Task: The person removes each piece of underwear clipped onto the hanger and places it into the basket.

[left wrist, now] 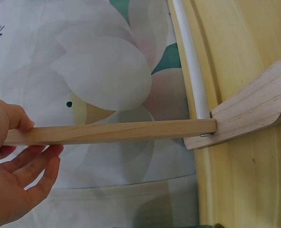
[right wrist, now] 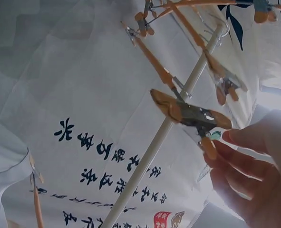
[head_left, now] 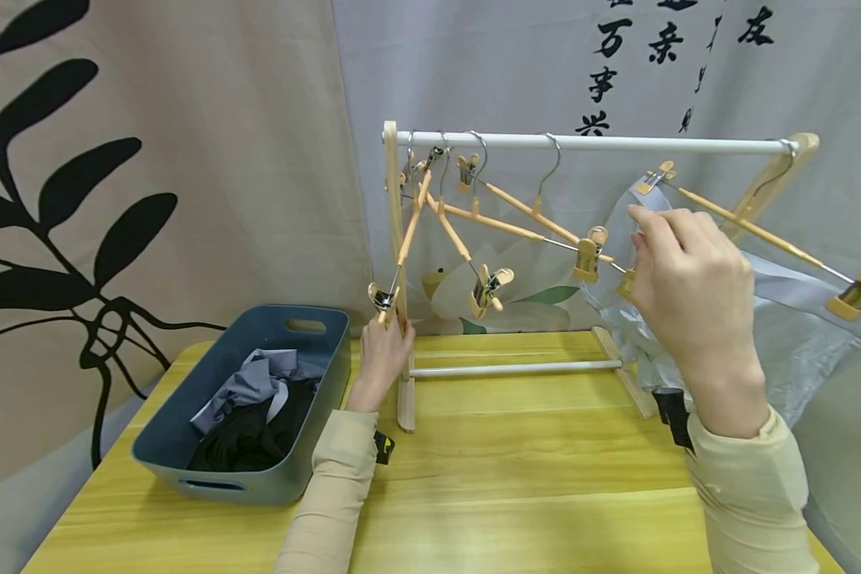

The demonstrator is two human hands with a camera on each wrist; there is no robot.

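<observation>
My left hand [head_left: 382,359] grips the left wooden post [left wrist: 116,132] of a small tabletop clothes rack, thumb on one side and fingers on the other. My right hand [head_left: 696,295] is raised at the front of the rack. Its fingertips pinch the near end of a wooden clip hanger [head_left: 534,210], by a gold clip [right wrist: 192,114]; the hand partly hides this clip in the head view. That hanger hooks over the white rail [head_left: 617,143] and holds no garment that I can see. Several other clip hangers [head_left: 448,231] crowd the rail's left end.
Behind my right hand, a pale grey-blue garment [head_left: 796,343] hangs from a clip hanger [head_left: 746,223] at the rail's right end. A blue-grey basket [head_left: 297,470] with grey and black clothes [head_left: 258,399] stands left on the wooden table [head_left: 516,486]. A printed curtain [head_left: 258,159] hangs behind.
</observation>
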